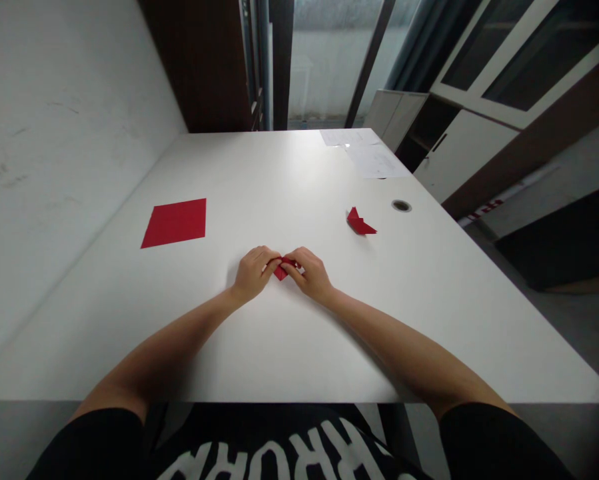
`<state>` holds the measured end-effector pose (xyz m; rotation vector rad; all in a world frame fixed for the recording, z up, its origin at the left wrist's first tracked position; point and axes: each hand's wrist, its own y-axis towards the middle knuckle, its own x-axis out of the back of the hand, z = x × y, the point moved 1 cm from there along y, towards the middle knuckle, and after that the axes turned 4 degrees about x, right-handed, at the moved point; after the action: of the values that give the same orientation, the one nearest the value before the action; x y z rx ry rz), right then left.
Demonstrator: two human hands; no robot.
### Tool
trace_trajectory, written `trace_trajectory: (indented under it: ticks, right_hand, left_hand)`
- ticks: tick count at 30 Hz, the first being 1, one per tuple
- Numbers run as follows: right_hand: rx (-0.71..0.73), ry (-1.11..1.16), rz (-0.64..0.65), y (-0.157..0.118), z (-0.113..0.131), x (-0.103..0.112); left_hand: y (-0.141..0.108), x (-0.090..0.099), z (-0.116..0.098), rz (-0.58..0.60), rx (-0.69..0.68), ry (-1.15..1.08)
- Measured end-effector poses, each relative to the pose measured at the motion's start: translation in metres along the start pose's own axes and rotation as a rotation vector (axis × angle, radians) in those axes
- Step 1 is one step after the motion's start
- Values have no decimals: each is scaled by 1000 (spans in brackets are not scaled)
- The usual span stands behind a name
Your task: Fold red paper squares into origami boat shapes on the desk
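Observation:
Between my two hands is a small folded piece of red paper [280,273], just above or on the white table; part of it is hidden by my fingers. My left hand [253,272] pinches its left side, with thumb and fingers pressed together. On the right side my right hand [310,272] grips it the same way, the thumbs close to each other. A pointed corner of the paper shows below the thumbs. Further right lies a folded red paper figure [360,223] with pointed ends, touched by neither hand.
A flat sheet of red paper [175,223] lies at the left on the white table [289,340]. White printed sheets [376,160] rest at the far right corner. A round cable hole [402,206] is set near the right edge. A white wall [69,133] borders the left side.

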<state>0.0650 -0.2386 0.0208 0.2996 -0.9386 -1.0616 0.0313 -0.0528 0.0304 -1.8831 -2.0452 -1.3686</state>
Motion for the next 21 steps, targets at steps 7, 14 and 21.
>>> trace_trajectory:
  ticks: [7,14,21]
  right_hand:
    - [-56,25,-49,3,5,5]
    - [-100,56,-114,3,6,6]
    - [-135,61,-158,6,6,8]
  left_hand:
    - [2,1,-3,-3,101,-121]
    - [4,0,-4,-29,146,-140]
    - [3,-3,-2,1,153,-171]
